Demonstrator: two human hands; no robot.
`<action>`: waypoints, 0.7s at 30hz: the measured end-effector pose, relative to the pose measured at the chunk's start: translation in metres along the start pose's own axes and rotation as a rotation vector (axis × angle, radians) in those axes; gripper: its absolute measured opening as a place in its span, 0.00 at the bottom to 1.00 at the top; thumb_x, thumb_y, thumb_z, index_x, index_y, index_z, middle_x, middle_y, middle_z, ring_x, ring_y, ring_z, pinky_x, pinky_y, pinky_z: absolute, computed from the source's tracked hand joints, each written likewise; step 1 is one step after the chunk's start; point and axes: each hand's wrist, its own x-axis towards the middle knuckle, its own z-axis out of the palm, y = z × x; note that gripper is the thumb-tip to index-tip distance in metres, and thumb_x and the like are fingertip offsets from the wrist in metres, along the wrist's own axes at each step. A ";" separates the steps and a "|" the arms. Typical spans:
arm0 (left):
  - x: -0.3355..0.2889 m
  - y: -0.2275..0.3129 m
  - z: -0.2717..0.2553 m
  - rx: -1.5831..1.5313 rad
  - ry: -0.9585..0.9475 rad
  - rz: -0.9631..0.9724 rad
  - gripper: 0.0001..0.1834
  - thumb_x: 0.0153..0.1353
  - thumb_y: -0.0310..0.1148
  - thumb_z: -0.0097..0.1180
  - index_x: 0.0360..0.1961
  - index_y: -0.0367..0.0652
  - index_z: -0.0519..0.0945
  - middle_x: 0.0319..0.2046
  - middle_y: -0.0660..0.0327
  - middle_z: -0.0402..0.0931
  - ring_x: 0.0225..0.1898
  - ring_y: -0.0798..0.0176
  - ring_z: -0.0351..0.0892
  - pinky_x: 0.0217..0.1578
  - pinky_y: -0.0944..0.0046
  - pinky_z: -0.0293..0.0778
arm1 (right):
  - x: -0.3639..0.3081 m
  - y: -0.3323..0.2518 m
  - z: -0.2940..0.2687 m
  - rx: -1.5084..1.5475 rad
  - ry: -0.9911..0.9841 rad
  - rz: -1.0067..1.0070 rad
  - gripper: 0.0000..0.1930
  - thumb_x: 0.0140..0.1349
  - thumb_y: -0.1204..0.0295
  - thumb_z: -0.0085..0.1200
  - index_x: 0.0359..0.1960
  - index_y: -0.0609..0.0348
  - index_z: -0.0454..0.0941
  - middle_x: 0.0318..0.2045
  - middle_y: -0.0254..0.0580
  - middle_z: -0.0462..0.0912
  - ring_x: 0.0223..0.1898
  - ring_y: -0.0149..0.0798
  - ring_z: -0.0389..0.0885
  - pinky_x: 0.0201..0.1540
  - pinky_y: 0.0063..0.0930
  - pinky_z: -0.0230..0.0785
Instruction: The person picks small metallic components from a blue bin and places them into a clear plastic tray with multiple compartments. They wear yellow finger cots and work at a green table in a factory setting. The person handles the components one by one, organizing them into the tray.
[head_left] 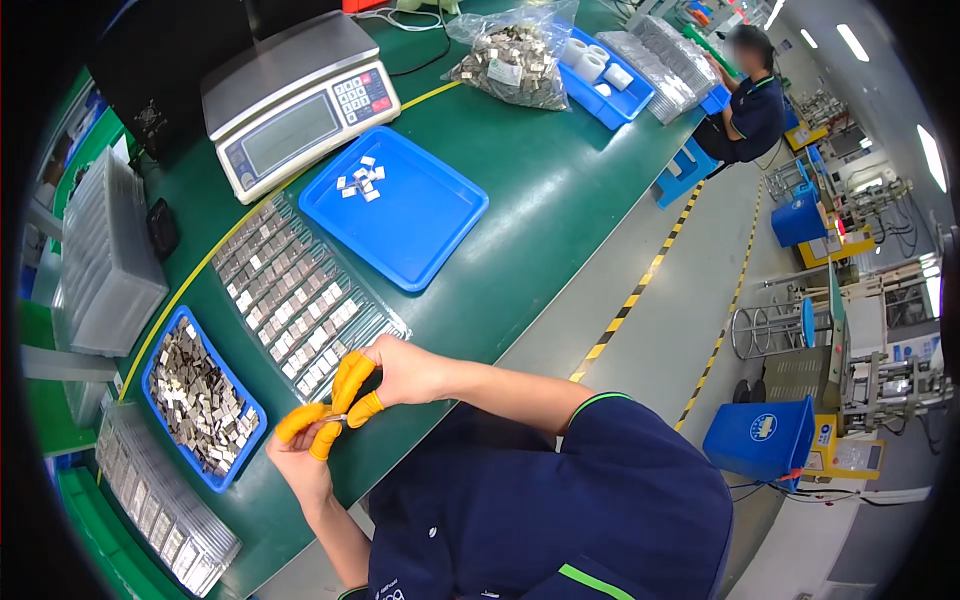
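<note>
Yellow finger covers are on the fingertips of both my hands. My left hand and my right hand meet over the near edge of the table, pinching a small metal piece between them. The fingers hide most of that piece. Just beyond them lies a clear tray with rows of small rectangular metal pieces. Left of my left hand sits a blue tray heaped with loose metal pieces. A larger blue tray, farther off, carries several pale pieces in its far left part.
A weighing scale stands at the back left. Behind the trays are a bag of metal pieces and a blue bin with white rolls. Stacked clear trays line the left side. A seated person is at the far right.
</note>
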 end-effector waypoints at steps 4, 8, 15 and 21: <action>0.000 0.012 -0.002 0.226 -0.068 -0.053 0.09 0.42 0.16 0.63 0.28 0.30 0.81 0.31 0.53 0.79 0.32 0.62 0.79 0.35 0.67 0.75 | 0.003 -0.002 0.003 -0.115 -0.011 -0.061 0.10 0.40 0.79 0.66 0.28 0.62 0.83 0.28 0.39 0.82 0.33 0.32 0.79 0.40 0.24 0.70; -0.005 0.016 0.002 0.309 -0.101 -0.021 0.09 0.43 0.16 0.63 0.29 0.31 0.82 0.30 0.52 0.79 0.31 0.62 0.79 0.34 0.67 0.75 | -0.005 -0.005 0.012 -0.171 0.120 0.038 0.09 0.39 0.80 0.65 0.27 0.61 0.83 0.28 0.37 0.83 0.33 0.29 0.79 0.40 0.23 0.71; -0.009 -0.004 0.019 -0.102 0.021 -0.095 0.12 0.52 0.17 0.59 0.40 0.29 0.78 0.36 0.54 0.79 0.39 0.61 0.79 0.44 0.66 0.75 | -0.003 -0.002 0.009 -0.423 0.319 -0.180 0.05 0.44 0.81 0.63 0.25 0.63 0.82 0.28 0.38 0.81 0.34 0.33 0.78 0.40 0.25 0.70; 0.001 0.001 -0.012 0.082 0.275 0.095 0.12 0.56 0.18 0.54 0.42 0.28 0.76 0.39 0.54 0.78 0.40 0.61 0.79 0.43 0.67 0.75 | 0.017 0.018 -0.024 -1.272 0.534 -0.532 0.08 0.39 0.73 0.64 0.25 0.53 0.83 0.29 0.32 0.79 0.37 0.37 0.74 0.46 0.33 0.61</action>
